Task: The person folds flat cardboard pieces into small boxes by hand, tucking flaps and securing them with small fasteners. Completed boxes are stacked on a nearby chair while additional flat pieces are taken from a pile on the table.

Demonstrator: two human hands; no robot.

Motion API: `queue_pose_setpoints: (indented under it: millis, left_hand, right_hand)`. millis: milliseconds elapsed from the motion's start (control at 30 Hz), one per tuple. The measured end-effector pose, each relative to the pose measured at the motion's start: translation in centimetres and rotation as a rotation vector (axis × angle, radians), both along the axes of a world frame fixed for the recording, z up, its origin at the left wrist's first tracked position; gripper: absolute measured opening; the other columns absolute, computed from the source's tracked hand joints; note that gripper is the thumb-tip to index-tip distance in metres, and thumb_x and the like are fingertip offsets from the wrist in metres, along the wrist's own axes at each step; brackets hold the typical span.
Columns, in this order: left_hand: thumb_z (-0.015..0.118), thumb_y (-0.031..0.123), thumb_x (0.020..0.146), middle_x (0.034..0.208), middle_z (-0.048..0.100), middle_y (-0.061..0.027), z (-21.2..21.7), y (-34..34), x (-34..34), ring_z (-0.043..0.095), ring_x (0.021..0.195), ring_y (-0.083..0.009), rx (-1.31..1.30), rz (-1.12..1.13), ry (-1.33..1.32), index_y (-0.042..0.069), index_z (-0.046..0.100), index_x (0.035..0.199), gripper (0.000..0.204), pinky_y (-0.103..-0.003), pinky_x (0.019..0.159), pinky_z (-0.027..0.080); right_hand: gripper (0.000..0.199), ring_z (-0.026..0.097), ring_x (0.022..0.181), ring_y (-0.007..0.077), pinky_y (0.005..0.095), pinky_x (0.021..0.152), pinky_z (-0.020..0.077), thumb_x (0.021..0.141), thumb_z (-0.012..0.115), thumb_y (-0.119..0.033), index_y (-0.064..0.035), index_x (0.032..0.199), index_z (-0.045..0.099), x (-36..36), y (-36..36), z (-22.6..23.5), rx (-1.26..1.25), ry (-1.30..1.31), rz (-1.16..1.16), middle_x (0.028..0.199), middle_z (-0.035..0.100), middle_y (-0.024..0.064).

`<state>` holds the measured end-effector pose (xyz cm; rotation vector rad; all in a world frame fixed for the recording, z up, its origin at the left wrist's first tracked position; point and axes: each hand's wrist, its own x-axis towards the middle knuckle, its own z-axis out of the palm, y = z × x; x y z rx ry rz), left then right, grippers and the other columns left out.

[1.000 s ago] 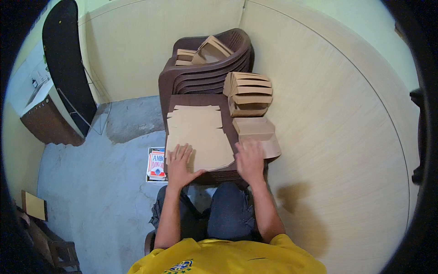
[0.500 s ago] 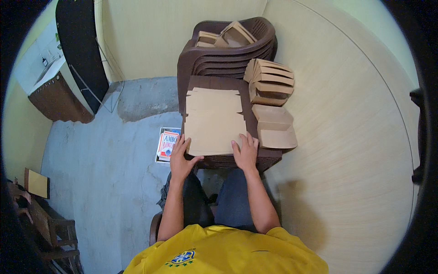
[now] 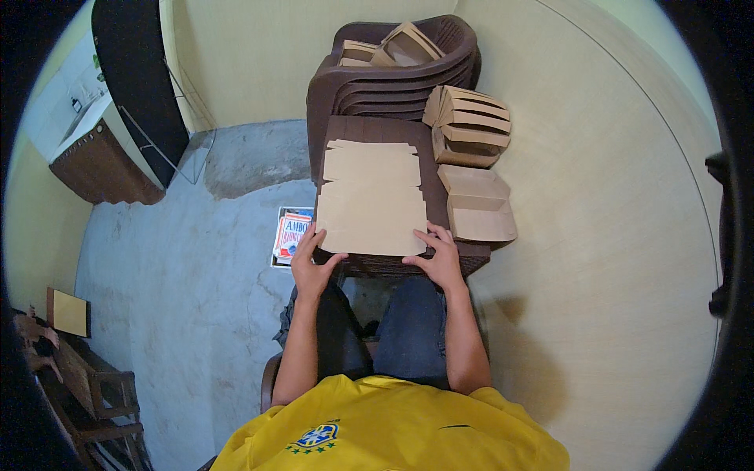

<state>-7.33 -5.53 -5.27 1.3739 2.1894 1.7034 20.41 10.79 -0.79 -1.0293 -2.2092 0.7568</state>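
Note:
A flat, unfolded brown cardboard box blank (image 3: 369,200) lies on a dark brown plastic table (image 3: 463,255) in front of me. My left hand (image 3: 310,263) grips its near left corner, thumb on top. My right hand (image 3: 438,257) presses on its near right edge with the fingers spread. A folded cardboard box (image 3: 477,206) sits to the right of the blank, and a stack of folded boxes (image 3: 470,125) lies behind that one.
Stacked brown plastic chairs (image 3: 393,82) stand behind the table with boxes on the seat. A printed red and white package (image 3: 290,234) lies on the grey floor to the left. A pale wall runs along the right. Wooden furniture (image 3: 86,385) stands at lower left.
The view has shifted, so the table sits higher and further right. My hands have slid to the near corners of the cardboard blank.

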Motion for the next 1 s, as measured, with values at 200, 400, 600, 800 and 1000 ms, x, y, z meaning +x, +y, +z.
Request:
queue_pose_setpoints:
  millis: [200,400,600,800,1000]
  left_hand:
    - [0.103,0.029,0.067,0.140,0.070,-0.0245,1.8,-0.3,-0.6,0.067,0.133,-0.0372,-0.048,-0.012,0.081,0.000,0.079,0.121,0.066,-0.044,0.113,0.052]
    - [0.100,0.046,0.067,0.135,0.073,-0.0255,2.5,0.0,-1.9,0.073,0.124,-0.0367,-0.199,-0.025,0.142,0.002,0.082,0.119,0.070,-0.043,0.107,0.057]
    - [0.099,0.052,0.068,0.132,0.073,-0.0260,3.1,0.2,-2.6,0.074,0.122,-0.0370,-0.279,-0.060,0.120,0.004,0.083,0.118,0.071,-0.043,0.105,0.058]
    - [0.095,0.046,0.075,0.135,0.073,-0.0240,4.9,-0.2,-2.1,0.074,0.120,-0.0375,-0.303,-0.079,0.140,0.005,0.083,0.120,0.062,-0.043,0.103,0.058]
    - [0.088,0.037,0.083,0.144,0.069,-0.0211,7.0,-0.3,-1.3,0.060,0.142,-0.0349,-0.497,-0.085,0.319,0.006,0.083,0.119,0.048,-0.050,0.118,0.046]
  right_hand:
    - [0.059,0.061,0.112,0.0316,0.0427,0.103,0.0536,0.076,0.096,-0.037,-0.0109,0.127,0.081,-0.1,0.5,-1.1,0.105,0.014,0.014,0.135,0.065,0.0150]
    - [0.048,0.059,0.104,0.0314,0.0428,0.097,0.0533,0.085,0.090,-0.039,-0.0099,0.122,0.082,-0.7,0.7,-1.4,0.123,0.040,-0.013,0.129,0.065,0.0162]
    - [0.047,0.059,0.106,0.0320,0.0431,0.098,0.0527,0.086,0.089,-0.037,-0.0095,0.124,0.082,-0.4,0.7,-1.6,0.176,0.054,0.012,0.130,0.064,0.0169]
    - [0.045,0.058,0.109,0.0333,0.0450,0.101,0.0520,0.092,0.085,-0.035,-0.0083,0.128,0.080,-0.4,0.3,-1.1,0.134,0.009,0.017,0.134,0.062,0.0188]
    - [0.037,0.058,0.117,0.0347,0.0435,0.104,0.0510,0.095,0.081,-0.025,-0.0110,0.130,0.080,-0.3,-0.2,-0.6,0.258,0.018,0.032,0.143,0.060,0.0175]
